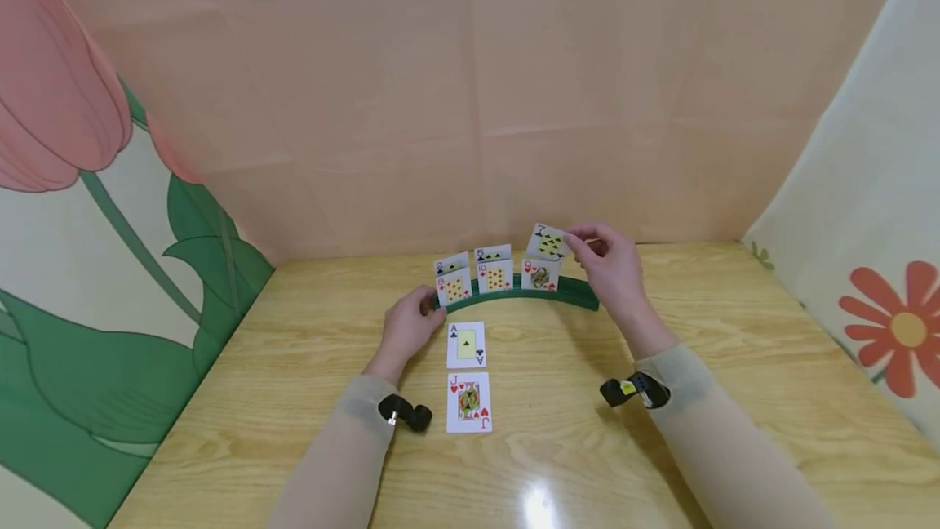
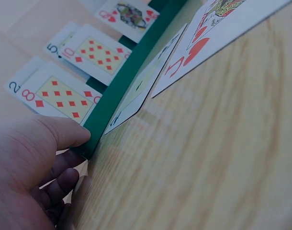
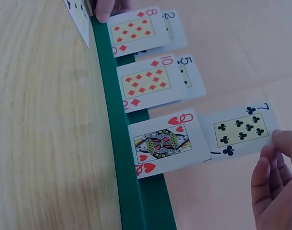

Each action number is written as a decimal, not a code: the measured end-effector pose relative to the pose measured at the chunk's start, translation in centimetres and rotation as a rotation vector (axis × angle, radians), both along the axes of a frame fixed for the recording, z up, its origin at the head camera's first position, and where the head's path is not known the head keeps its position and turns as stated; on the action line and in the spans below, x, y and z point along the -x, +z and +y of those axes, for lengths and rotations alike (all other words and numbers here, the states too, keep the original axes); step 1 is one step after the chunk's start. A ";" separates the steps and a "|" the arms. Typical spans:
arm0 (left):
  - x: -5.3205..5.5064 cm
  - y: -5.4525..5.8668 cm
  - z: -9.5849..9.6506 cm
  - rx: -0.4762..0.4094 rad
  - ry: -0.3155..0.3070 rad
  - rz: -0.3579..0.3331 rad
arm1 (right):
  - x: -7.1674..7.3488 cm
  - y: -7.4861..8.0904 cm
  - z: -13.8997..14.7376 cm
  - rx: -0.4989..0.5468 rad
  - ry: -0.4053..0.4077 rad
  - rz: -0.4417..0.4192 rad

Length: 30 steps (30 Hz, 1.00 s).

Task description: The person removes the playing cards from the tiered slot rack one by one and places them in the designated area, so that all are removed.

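Observation:
A curved green card holder [image 1: 576, 293] stands on the table, and my left hand [image 1: 408, 325] grips its left end, thumb on the front face [image 2: 72, 133]. Between thumb and fingertips, my right hand [image 1: 615, 269] pinches the upper right corner of a seven of clubs [image 3: 241, 128]. This card tilts above and behind the queen of hearts [image 3: 162, 143], which hides its lower edge. Further left in the holder are the ten of diamonds [image 3: 146, 84] before a five of clubs [image 1: 494, 253], and the eight of diamonds [image 2: 62, 99] before a two of clubs [image 1: 451, 264].
In front of the holder an ace of clubs [image 1: 466, 344] lies face up on the wooden table [image 1: 294, 398]. Just nearer lies a jack of hearts [image 1: 469, 403]. A pinkish cloth backdrop [image 1: 455, 104] rises behind the table's far edge.

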State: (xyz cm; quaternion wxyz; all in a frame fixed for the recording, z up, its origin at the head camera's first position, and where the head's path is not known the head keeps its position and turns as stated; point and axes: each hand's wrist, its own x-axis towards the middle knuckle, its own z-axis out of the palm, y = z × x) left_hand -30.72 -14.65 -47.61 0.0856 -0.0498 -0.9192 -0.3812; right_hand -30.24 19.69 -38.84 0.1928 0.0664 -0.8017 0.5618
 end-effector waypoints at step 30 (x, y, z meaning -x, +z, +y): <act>-0.3 0.3 -0.4 -0.009 0.003 -0.018 | -2.1 1.1 -1.8 -0.097 0.138 -0.012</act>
